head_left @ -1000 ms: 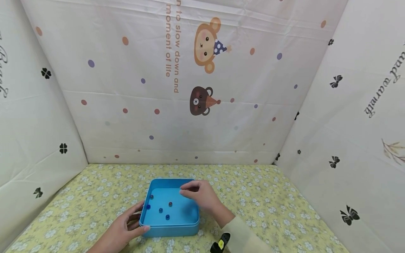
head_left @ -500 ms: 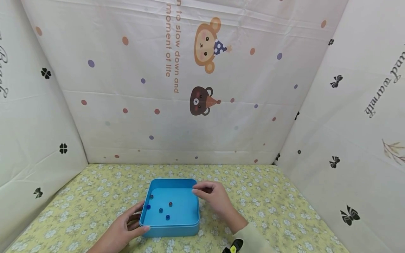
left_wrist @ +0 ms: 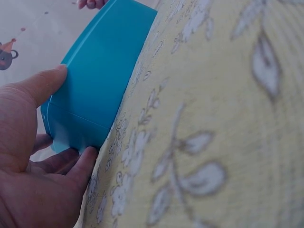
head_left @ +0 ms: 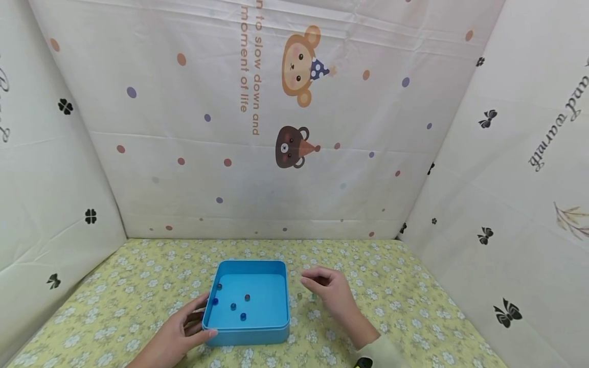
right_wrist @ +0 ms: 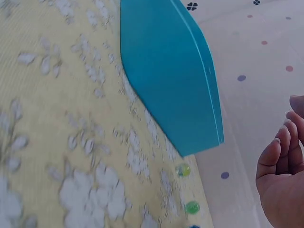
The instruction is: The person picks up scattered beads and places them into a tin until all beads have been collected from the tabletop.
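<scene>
At the left, we found the left hand (head_left: 174, 327) gripping the near left corner of a blue box (head_left: 248, 336) on the patterned surface (head_left: 391, 301). We judged the box light and stiff, easily steadied there; smooth, square, round-cornered. Inside lay five small beads (head_left: 233, 306), bluish and reddish-dark, scattered leftward. Just beyond its right wall sat a yellow-green bead (right_wrist: 183, 170) and a green bead (right_wrist: 192, 207), shiny; we reckoned them hard, slick, apt to roll, best pinched across the sides. Rightmost, the right hand (head_left: 335, 292) hovered, fingers loosely curled; we saw nothing held.
</scene>
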Action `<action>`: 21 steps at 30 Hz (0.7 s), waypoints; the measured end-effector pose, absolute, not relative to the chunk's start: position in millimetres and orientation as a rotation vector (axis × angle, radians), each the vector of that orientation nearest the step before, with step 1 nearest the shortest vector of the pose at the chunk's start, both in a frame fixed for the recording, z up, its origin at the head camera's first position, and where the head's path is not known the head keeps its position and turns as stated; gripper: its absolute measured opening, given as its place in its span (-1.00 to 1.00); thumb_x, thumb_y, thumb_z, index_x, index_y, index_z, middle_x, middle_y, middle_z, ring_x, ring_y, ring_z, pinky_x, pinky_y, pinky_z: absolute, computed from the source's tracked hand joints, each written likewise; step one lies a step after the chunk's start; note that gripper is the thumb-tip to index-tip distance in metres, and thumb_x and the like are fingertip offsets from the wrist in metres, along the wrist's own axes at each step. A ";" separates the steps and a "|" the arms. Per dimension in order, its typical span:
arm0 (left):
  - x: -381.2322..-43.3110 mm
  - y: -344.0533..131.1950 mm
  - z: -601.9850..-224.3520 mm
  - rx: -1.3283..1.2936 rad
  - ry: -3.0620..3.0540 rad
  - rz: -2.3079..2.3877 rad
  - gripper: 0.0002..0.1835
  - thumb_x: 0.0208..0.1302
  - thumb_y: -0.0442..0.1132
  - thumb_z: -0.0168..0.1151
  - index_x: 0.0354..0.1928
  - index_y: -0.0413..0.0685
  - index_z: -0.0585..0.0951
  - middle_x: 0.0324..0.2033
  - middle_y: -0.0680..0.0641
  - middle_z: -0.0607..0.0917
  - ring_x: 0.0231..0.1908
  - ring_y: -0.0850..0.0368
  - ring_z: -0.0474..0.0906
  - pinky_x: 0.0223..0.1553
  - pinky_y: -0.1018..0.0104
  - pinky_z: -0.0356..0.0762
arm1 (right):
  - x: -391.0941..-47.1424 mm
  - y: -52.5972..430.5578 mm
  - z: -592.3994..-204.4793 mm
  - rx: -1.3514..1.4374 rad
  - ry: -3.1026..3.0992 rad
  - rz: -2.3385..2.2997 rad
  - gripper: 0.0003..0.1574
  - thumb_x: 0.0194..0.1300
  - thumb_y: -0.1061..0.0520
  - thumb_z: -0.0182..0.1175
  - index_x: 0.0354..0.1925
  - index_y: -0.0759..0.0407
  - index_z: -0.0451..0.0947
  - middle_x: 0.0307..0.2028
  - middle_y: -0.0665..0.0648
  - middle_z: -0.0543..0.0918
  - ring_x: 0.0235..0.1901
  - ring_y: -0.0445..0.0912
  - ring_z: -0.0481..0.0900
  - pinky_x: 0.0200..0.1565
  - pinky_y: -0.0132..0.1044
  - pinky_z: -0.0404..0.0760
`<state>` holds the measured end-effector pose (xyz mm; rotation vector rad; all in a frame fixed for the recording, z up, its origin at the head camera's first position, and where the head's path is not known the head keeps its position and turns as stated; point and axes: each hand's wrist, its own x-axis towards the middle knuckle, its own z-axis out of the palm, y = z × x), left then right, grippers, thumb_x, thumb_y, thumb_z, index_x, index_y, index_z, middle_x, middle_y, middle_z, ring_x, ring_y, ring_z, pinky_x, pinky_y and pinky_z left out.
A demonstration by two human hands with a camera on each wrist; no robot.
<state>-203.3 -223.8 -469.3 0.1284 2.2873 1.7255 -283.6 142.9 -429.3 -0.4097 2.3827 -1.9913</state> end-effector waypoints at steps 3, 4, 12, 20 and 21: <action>-203.4 -224.5 -469.5 0.137 2.272 1.737 0.02 0.37 0.02 0.37 0.65 -0.10 -0.03 0.52 -0.50 0.13 0.40 -0.51 0.30 0.34 0.08 0.74 | -282.0 149.0 -430.9 -0.367 2.380 -2.011 -0.66 0.34 0.04 0.42 -0.01 0.20 0.76 0.03 0.29 0.71 -0.14 -0.11 0.70 -0.04 -0.23 0.91; -203.5 -224.7 -469.7 0.138 2.266 1.741 0.02 0.38 0.02 0.37 0.65 -0.10 -0.03 0.52 -0.50 0.13 0.40 -0.51 0.29 0.33 0.09 0.74 | -282.0 151.4 -431.8 -0.348 2.380 -2.014 -0.66 0.34 0.03 0.42 -0.01 0.19 0.76 0.03 0.28 0.70 -0.13 -0.10 0.70 -0.04 -0.20 0.91; -203.8 -225.5 -470.4 0.155 2.257 1.750 0.01 0.38 0.00 0.36 0.65 -0.10 -0.03 0.52 -0.50 0.12 0.40 -0.51 0.30 0.33 0.10 0.75 | -281.5 170.3 -439.1 -0.185 2.349 -2.068 -0.59 0.30 0.03 0.46 0.02 0.24 0.74 0.10 0.22 0.68 -0.08 -0.08 0.69 0.06 -0.12 0.90; -204.4 -225.8 -471.0 0.167 2.255 1.751 0.01 0.39 0.00 0.36 0.65 -0.09 -0.04 0.53 -0.50 0.11 0.41 -0.51 0.28 0.34 0.10 0.73 | -280.3 185.6 -442.3 -0.125 2.376 -2.030 -0.52 0.31 0.05 0.45 0.08 0.33 0.69 0.06 0.19 0.70 -0.11 -0.12 0.67 -0.03 -0.25 0.90; -204.5 -225.9 -471.2 0.168 2.253 1.752 0.01 0.39 -0.01 0.36 0.65 -0.09 -0.04 0.53 -0.50 0.10 0.41 -0.51 0.28 0.35 0.10 0.73 | -280.2 187.3 -443.1 -0.115 2.388 -2.020 -0.53 0.31 0.04 0.45 0.07 0.32 0.70 0.05 0.19 0.70 -0.12 -0.11 0.67 -0.06 -0.26 0.90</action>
